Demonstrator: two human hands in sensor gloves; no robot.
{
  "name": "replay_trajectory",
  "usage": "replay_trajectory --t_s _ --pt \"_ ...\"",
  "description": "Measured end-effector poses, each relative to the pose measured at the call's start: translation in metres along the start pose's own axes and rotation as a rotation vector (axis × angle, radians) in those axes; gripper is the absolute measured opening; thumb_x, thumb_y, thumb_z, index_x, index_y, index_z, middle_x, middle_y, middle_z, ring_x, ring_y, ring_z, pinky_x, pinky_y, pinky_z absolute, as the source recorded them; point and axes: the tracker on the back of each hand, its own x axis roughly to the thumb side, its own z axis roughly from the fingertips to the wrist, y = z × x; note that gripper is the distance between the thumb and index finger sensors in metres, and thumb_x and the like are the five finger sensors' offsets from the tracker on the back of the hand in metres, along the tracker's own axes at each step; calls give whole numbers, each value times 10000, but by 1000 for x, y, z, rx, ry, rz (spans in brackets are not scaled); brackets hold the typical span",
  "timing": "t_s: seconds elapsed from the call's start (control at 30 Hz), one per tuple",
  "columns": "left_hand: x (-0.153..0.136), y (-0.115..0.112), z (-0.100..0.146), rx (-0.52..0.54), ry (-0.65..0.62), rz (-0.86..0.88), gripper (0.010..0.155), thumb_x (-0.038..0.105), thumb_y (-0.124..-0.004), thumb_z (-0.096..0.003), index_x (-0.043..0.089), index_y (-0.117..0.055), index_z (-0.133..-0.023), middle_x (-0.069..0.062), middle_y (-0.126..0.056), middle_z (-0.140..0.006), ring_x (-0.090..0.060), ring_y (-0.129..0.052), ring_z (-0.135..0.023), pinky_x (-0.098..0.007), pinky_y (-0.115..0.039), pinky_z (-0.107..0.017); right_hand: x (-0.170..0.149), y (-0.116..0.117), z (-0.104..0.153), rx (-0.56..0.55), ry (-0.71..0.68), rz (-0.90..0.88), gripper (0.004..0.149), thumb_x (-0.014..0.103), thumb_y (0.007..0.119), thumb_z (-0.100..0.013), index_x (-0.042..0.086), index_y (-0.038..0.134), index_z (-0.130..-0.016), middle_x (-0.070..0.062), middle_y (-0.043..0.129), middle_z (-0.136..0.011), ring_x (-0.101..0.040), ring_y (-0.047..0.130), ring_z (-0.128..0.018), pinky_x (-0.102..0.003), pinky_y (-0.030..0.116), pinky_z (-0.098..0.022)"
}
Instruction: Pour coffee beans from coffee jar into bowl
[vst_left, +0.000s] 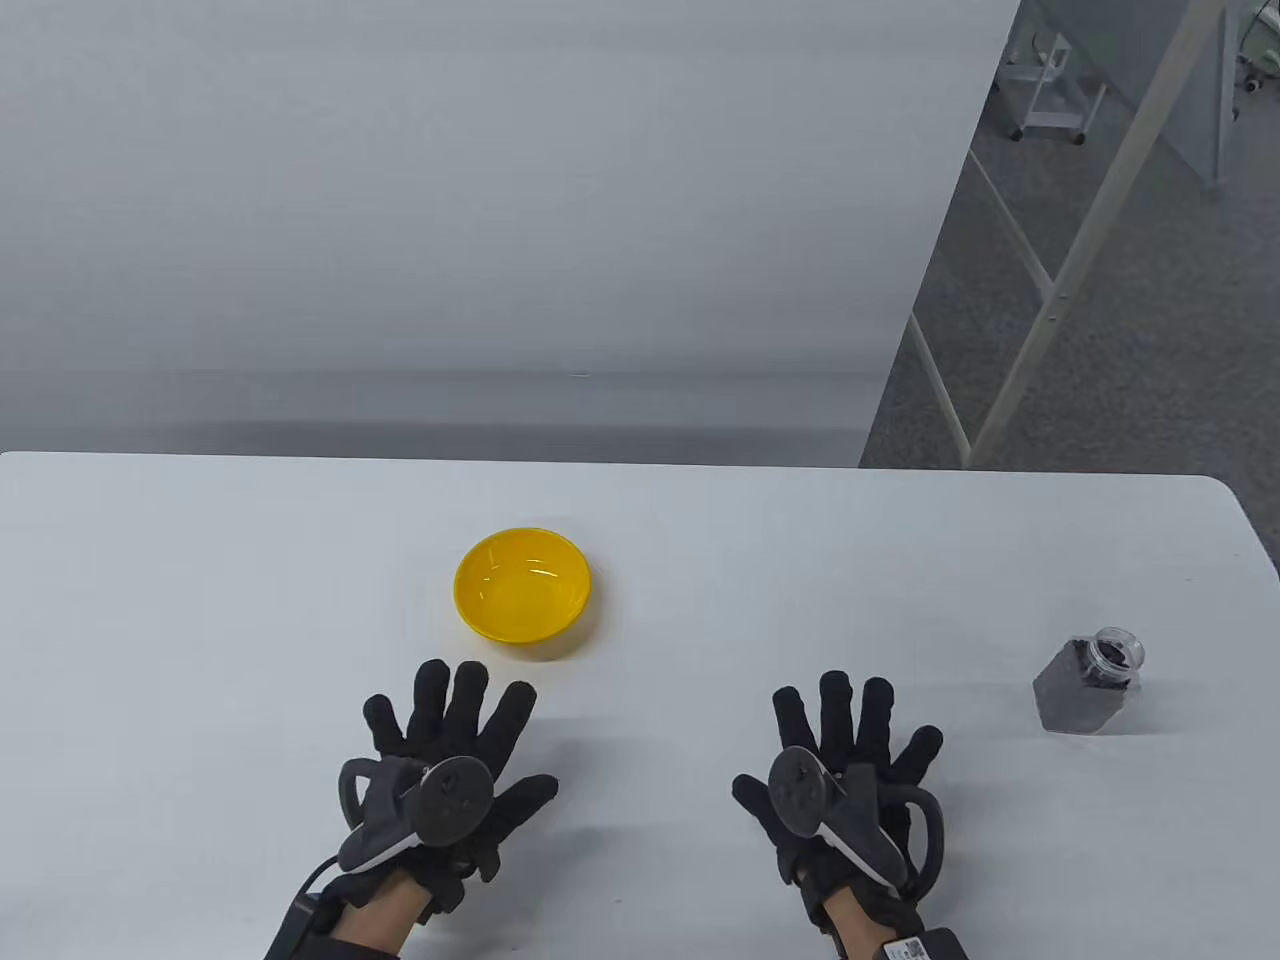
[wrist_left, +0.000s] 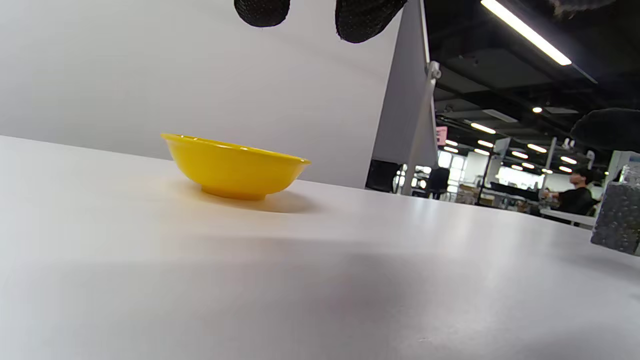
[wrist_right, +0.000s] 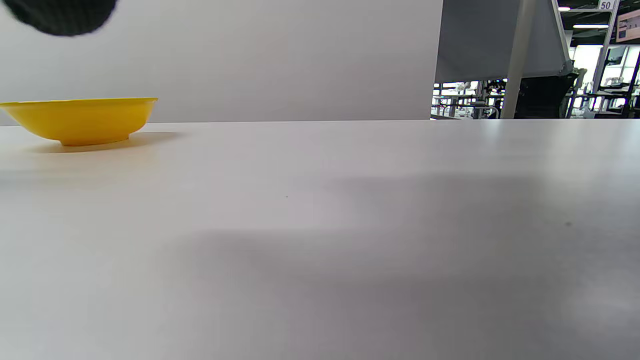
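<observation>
The jar (vst_left: 1090, 682) stands well right of the right hand (vst_left: 850, 790); the bowl (vst_left: 522, 595) sits just beyond the left hand (vst_left: 445, 770). Both hands lie flat on the table (vst_left: 200, 620), fingers spread, holding nothing.

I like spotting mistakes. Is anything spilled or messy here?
No, nothing stands out. The bowl sits upright with no beans in it. The jar stands far right, beans inside, none on the table. Both hands lie flat, holding nothing.
</observation>
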Motion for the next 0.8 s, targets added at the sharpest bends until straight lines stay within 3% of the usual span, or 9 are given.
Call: replay_trajectory --t_s 0.8 --pt "-10 1 14 20 38 -19 919 820 -497 -391 266 -448 -1122 -242 -331 -1147 -603 -257 -1020 -833 -161 -506 -5 10 10 -7 14 54 909 810 563 -367 374 53 -980 -162 -52 -1076 -540 -1 -969 -863 90 -491"
